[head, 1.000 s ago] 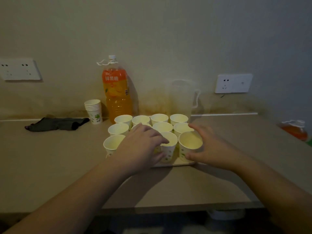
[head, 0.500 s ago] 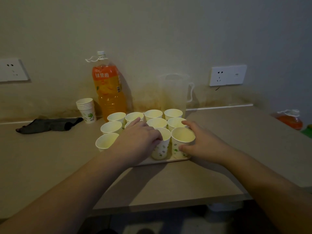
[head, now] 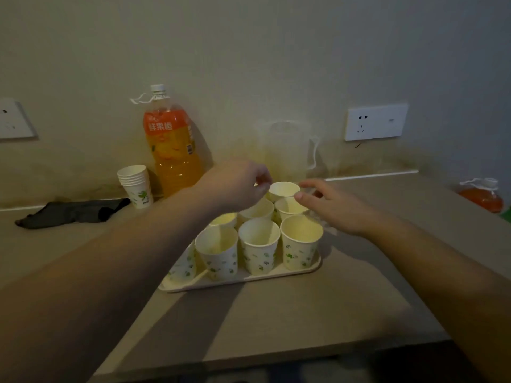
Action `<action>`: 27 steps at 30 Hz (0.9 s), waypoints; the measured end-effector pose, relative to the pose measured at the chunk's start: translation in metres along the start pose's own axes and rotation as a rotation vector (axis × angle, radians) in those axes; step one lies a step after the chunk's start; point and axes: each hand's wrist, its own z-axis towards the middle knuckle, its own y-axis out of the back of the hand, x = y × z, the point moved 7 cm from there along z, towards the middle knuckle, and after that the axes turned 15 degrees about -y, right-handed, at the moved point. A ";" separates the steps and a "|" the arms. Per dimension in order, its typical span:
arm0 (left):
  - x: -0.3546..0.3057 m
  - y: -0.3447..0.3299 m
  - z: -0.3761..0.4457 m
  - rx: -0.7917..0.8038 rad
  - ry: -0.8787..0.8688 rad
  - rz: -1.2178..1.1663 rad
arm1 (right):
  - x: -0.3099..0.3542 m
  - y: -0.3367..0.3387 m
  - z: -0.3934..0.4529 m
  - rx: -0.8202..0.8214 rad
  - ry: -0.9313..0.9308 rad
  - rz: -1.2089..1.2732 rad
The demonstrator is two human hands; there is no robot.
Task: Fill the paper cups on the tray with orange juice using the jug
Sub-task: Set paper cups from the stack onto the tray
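Several empty white paper cups with green prints [head: 258,244] stand packed on a pale tray [head: 243,281] on the counter. Both hands are at the back-right cup [head: 283,187]. My left hand [head: 240,186] has its fingers curled and pinches that cup's left rim. My right hand [head: 329,207] holds the right rim between thumb and forefinger. My left forearm hides the cups at the tray's left back. Against the wall behind the tray stands a clear plastic jug [head: 284,150] that looks empty. A large orange juice bottle [head: 172,150] with its cap on stands left of it.
A stack of spare cups [head: 135,186] stands left of the bottle, and a dark cloth [head: 72,212] lies further left. Another orange bottle [head: 481,197] sits at the far right. Wall sockets [head: 376,121] are above the counter, whose front edge [head: 276,357] runs close below the tray.
Both hands have left the front-row cups and reached back to the rear right cup, now pinching its rim from either side.
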 end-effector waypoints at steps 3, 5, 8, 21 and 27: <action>0.019 -0.005 0.040 0.037 0.036 -0.054 | -0.004 0.003 0.027 -0.032 -0.026 0.073; 0.028 -0.014 0.064 0.097 0.046 -0.077 | -0.014 0.002 0.044 -0.038 -0.086 0.120; 0.038 -0.034 0.091 0.222 0.032 -0.055 | -0.031 -0.012 0.066 0.025 -0.147 0.191; 0.053 -0.061 0.119 0.288 -0.008 0.020 | -0.038 -0.053 0.101 0.214 -0.049 0.113; 0.057 -0.064 0.123 0.256 -0.004 0.040 | -0.031 -0.054 0.103 0.192 0.030 0.097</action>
